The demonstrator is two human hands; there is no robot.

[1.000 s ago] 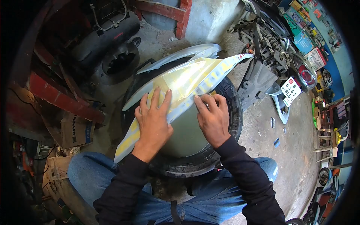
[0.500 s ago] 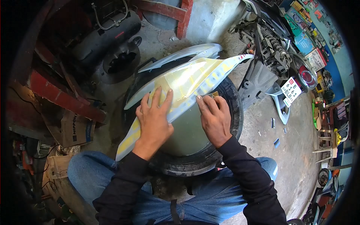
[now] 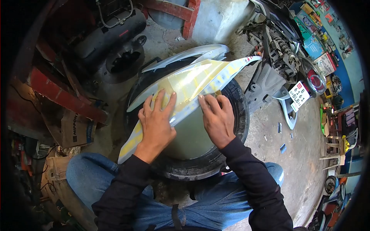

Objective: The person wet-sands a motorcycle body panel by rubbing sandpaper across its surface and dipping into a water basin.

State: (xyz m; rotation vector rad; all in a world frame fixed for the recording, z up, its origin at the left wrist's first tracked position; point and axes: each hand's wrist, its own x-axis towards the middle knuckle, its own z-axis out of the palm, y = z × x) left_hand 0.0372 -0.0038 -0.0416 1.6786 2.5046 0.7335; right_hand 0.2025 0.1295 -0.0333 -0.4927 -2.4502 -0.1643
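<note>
Your left hand [image 3: 157, 122] lies spread on the panel [image 3: 192, 79], which spans the tire [image 3: 241, 109], overhanging its left and far-right edges. Your right hand [image 3: 218, 118] curls there, its grip unclear. Probably light, stiff, slick; hold the broad middle, sparing thin tips.

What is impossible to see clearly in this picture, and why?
Head view:
What the right hand covers: hidden by its fingers.
Panel beneath the left hand: covered by it.
Part of motorcycle: cut off by top edge.
Blue piece on floor: too small to identify.
</note>
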